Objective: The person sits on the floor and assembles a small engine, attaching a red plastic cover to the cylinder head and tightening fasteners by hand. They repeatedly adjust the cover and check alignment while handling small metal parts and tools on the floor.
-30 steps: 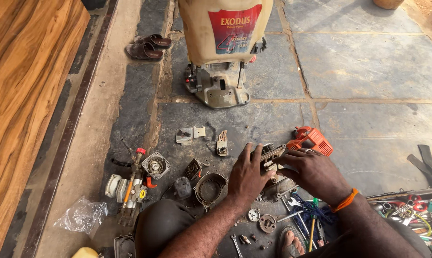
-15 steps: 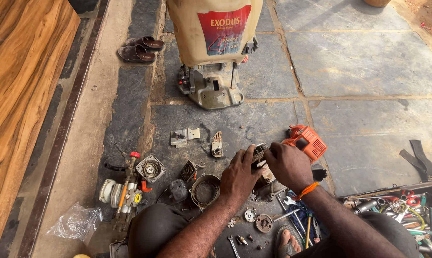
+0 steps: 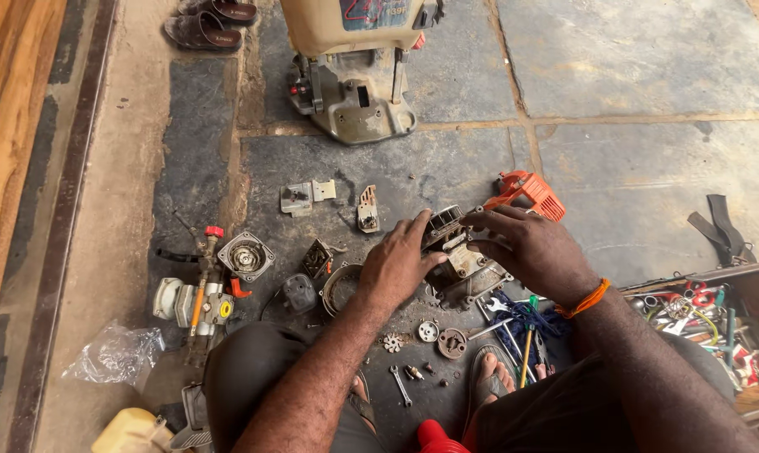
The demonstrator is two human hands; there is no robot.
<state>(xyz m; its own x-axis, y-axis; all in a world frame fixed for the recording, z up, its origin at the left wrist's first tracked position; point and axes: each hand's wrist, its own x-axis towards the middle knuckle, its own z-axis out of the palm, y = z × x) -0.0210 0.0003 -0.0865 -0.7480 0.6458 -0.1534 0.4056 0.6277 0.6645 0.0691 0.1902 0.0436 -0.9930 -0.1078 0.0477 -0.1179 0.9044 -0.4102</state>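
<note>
I sit on a stone floor with a small grey engine block (image 3: pixel 463 270) in front of me. My left hand (image 3: pixel 399 262) grips its left side, thumb against the metal. My right hand (image 3: pixel 530 249), an orange band at the wrist, wraps over the top right of the same block, fingers curled onto the finned cylinder (image 3: pixel 444 223). An orange engine cover (image 3: pixel 531 194) lies just beyond my right hand. Small loose parts lie below the block: a gear (image 3: pixel 393 342), round discs (image 3: pixel 452 342) and a little spanner (image 3: pixel 400 386).
A beige sprayer tank on a grey base (image 3: pixel 354 101) stands ahead. Dismantled parts (image 3: pixel 245 256) and a pump assembly (image 3: pixel 197 302) lie at left, brackets (image 3: pixel 306 195) further out. A tool box (image 3: pixel 715 323) is at right, sandals (image 3: pixel 203 32) top left, a plastic bag (image 3: pixel 115 356) bottom left.
The view has tilted down, so the sprayer tank sits higher in frame. Both hands stay on the engine block, the right hand now further over its top.
</note>
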